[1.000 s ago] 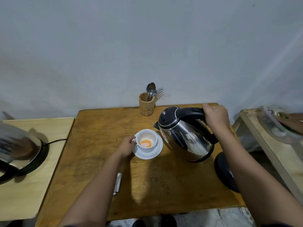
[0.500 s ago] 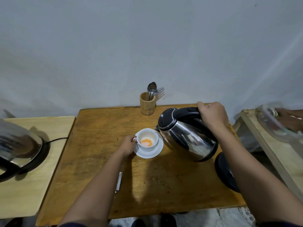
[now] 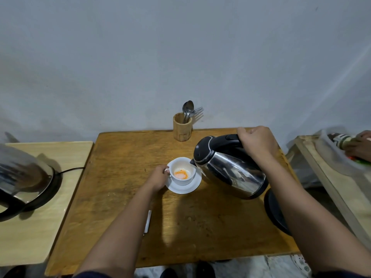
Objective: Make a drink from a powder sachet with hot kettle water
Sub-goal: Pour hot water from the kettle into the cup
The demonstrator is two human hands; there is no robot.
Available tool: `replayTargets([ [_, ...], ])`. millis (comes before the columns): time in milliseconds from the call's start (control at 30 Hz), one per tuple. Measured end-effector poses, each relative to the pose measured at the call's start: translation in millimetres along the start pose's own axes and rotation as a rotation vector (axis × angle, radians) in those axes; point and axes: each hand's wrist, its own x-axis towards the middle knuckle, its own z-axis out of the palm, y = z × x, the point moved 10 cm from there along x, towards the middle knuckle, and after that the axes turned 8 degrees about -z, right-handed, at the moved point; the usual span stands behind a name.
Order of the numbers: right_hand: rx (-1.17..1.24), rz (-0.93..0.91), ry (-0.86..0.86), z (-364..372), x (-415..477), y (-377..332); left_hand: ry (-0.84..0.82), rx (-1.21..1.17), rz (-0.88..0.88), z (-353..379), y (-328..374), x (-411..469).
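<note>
A white cup (image 3: 181, 171) with orange powder at its bottom stands on a white saucer (image 3: 184, 188) in the middle of the wooden table (image 3: 124, 187). My left hand (image 3: 158, 177) grips the cup's handle. My right hand (image 3: 257, 143) is closed on the black handle of a steel kettle (image 3: 228, 169), which is lifted and tilted left, its spout over the cup's right rim. No stream of water is clearly visible. An empty sachet (image 3: 148, 221) lies on the table, partly hidden by my left forearm.
A wooden holder (image 3: 182, 129) with spoons and a fork stands at the table's back edge. The kettle's black base (image 3: 276, 213) sits at the right edge. A second kettle (image 3: 22, 177) is on the left table. Another person's hand (image 3: 359, 147) works at the far right.
The kettle has tipped further left and moved closer, bringing its spout over the cup's rim. My left hand has stayed on the cup handle.
</note>
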Motion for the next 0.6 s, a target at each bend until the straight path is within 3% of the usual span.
replayTargets([
  [600,-0.076,-0.056,0.018,-4.3,-9.7,-15.2,0.013,0.046,-0.029,-0.3,-2.7,1.3],
])
